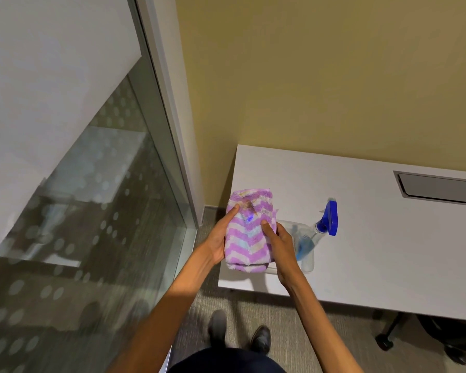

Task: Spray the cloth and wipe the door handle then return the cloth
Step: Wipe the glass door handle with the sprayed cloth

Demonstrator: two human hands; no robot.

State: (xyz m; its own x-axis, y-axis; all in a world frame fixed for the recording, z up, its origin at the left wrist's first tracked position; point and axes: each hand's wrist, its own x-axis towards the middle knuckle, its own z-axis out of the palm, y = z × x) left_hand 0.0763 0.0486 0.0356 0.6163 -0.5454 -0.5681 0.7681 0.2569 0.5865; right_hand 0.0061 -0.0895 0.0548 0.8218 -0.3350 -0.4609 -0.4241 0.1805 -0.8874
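cloth (pixel 249 232), purple w/ white zigzags, folded, held in both hands over the table's (pixel 361 238) front left corner. left hand (pixel 221 238) clamps its left edge, thumb on top; right hand (pixel 279 243) clamps the right edge. spray bottle (pixel 314 235) lies on its side just right of them, blue head twd the wall.

Fluffy terry cloth (pixel 249 227), matt; right of grip, clear glossy plastic spray bottle (pixel 311 239); smooth matt white table (pixel 374 238) underneath.
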